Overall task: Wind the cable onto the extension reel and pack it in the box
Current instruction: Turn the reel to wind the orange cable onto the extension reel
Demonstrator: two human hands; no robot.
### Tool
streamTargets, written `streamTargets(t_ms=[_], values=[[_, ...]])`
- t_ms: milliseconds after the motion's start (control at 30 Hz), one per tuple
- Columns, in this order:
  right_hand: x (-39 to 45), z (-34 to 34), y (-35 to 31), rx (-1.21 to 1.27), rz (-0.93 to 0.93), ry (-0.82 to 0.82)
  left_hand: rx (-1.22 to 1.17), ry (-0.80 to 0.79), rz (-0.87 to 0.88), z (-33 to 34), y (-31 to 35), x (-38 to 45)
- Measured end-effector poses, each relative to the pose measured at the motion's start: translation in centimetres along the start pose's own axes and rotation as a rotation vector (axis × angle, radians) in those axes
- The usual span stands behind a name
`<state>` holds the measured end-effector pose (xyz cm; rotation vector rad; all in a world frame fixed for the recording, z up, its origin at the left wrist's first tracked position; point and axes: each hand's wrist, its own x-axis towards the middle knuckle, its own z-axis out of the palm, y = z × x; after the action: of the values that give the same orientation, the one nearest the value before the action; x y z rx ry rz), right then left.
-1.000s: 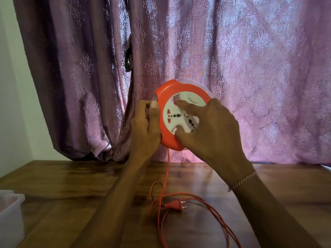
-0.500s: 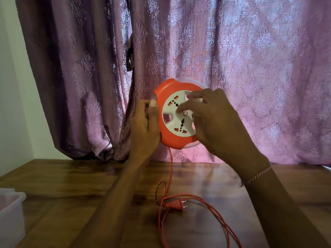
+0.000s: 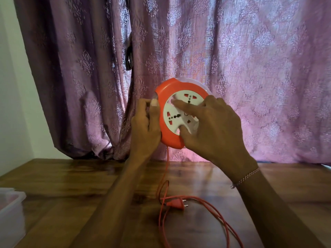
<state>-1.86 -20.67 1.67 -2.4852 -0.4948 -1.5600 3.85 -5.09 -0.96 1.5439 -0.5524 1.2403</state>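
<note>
Reel: the round orange plastic extension reel with a white socket face (image 3: 180, 115) is held up in the air in front of the purple patterned curtain (image 3: 250, 68), well above the brown wooden surface (image 3: 71, 194). It stands on edge, its flat face turned toward the camera.

Turning axis: the white face looks made to spin about the reel's centre, on an axis pointing roughly at the viewer, so the winding turn lies in the plane of the face.

Left hand: the left hand (image 3: 146, 126) grips the reel's left rim, thumb upright against the orange edge, the other fingers curled behind it. I judge it the steadying hand.

Right hand: the right hand (image 3: 213, 127) lies over the right half of the face, fingers (image 3: 180, 105) spread, the forefinger reaching up and left across the white disc and the thumb pressing near its lower edge. It is the hand on the turning part and seems set to crank it.

Cable: the thin orange cable (image 3: 165, 169) drops straight from the reel's bottom edge to the surface, then runs in loose loops toward the near right.

Plug: the orange two-pin plug (image 3: 176, 204) lies on the surface below the reel, among the loops.

Progress: much cable is still unwound; winding looks under way.

Box: a translucent white plastic container (image 3: 10, 212) sits at the left edge, well apart from the reel; probably the box.
</note>
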Motion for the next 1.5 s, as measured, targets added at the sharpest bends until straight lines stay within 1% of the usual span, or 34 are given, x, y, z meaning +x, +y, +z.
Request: streamTargets(t_ms=[100, 167, 300, 400, 500, 567, 667, 733, 867, 933, 1133, 1267, 1400, 1500], values=[[0.0, 0.5, -0.5, 0.002, 0.125, 0.067, 0.005, 0.002, -0.008, 0.0, -0.1, 0.1], [0.1, 0.7, -0.7, -0.009, 0.151, 0.120, 0.010, -0.001, -0.004, 0.0, -0.1, 0.1], [0.2, 0.9, -0.2, -0.020, 0.112, 0.128, -0.006, -0.011, -0.013, 0.1, 0.0, 0.1], [0.5, 0.6, 0.0, 0.070, 0.010, 0.136, 0.002, 0.004, 0.009, 0.0, 0.0, 0.1], [0.5, 0.1, 0.4, 0.152, -0.178, 0.083, -0.005, -0.002, -0.011, -0.1, 0.0, 0.2], [0.4, -0.2, 0.6, 0.129, -0.246, -0.027, 0.005, -0.005, -0.018, -0.2, -0.1, 0.2], [0.4, -0.6, 0.4, 0.032, -0.247, -0.200, 0.017, 0.003, -0.001, -0.1, -0.1, 0.1], [0.4, -0.6, 0.4, -0.010, -0.220, -0.236, 0.031, 0.001, 0.009, 0.0, -0.1, 0.0], [0.2, -0.5, 0.4, -0.062, -0.206, -0.158, 0.035, -0.010, 0.003, 0.1, -0.2, -0.2], [0.2, -0.5, 0.3, -0.051, -0.164, -0.110, 0.024, -0.009, 0.009, 0.1, -0.2, -0.2], [-0.2, 0.0, -0.1, 0.043, 0.040, -0.034, 0.016, -0.010, 0.013, 0.2, -0.2, -0.2], [-0.2, 0.5, -0.2, 0.000, 0.149, 0.118, 0.042, -0.018, 0.017, 0.2, -0.3, -0.3], [0.0, 0.7, 0.0, -0.044, 0.095, 0.226, 0.008, -0.025, -0.023, 0.1, -0.1, -0.2], [0.2, 0.5, 0.3, -0.036, 0.075, 0.196, -0.003, -0.034, -0.025, 0.0, 0.0, -0.3]])
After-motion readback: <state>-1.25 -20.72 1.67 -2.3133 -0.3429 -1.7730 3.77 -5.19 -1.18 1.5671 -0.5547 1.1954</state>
